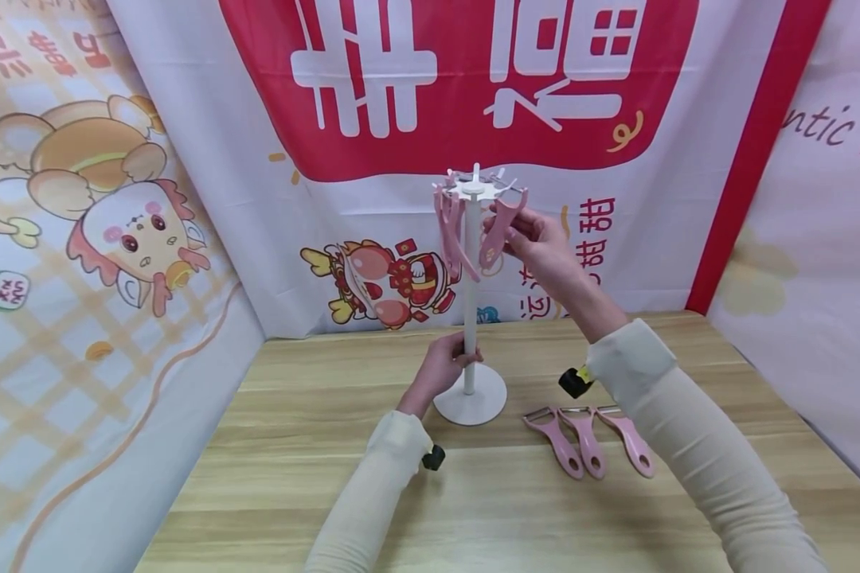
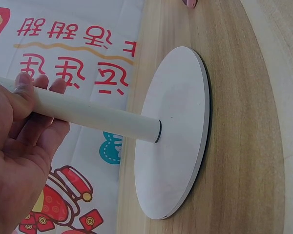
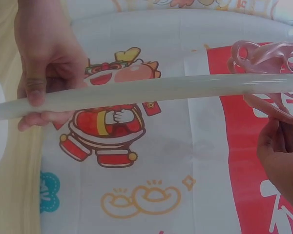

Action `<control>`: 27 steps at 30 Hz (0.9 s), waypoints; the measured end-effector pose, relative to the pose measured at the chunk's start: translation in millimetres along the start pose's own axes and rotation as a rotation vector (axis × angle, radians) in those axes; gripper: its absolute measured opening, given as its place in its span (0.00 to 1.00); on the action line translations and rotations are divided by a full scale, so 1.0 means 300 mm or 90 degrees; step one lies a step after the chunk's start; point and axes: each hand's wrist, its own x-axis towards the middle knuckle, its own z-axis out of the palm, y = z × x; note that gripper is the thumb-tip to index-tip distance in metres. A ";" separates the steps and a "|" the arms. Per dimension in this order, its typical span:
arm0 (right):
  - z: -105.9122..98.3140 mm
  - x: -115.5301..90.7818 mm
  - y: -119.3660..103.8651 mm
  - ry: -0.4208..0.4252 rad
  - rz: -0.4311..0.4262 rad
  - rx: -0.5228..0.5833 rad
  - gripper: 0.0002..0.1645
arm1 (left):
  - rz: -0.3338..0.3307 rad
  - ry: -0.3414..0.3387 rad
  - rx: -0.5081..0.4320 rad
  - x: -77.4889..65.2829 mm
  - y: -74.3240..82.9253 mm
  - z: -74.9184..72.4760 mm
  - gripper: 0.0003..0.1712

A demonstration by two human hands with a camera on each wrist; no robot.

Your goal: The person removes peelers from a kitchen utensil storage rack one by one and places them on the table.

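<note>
Stand (image 1: 471, 298) on woodgrain tbl (image 1: 294, 446), printed bkdrop (image 1: 380, 203)

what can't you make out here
Head view: number of hanging pink peelers, which overlap.
Head view: whether the peeler in the right hand is hooked, too small.
Left wrist view: top of stand, cut off by left edge.
Right wrist view: part of right hand, cut off by right edge.

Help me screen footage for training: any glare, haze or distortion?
Head view: fairly even light, with a pale sheen on the wood-grain tabletop; right wrist view: slightly hazy, and the white pole looks bowed, probably lens distortion; left wrist view: the round base looks fairly crisp.
</note>
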 end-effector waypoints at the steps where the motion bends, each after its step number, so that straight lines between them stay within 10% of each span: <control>1: -0.001 0.001 -0.002 0.002 -0.002 0.000 0.25 | -0.002 0.000 -0.001 0.000 0.000 0.000 0.09; 27: -0.031 0.020 -0.045 0.047 0.005 0.024 0.27 | -0.014 -0.010 0.000 0.007 -0.001 -0.004 0.08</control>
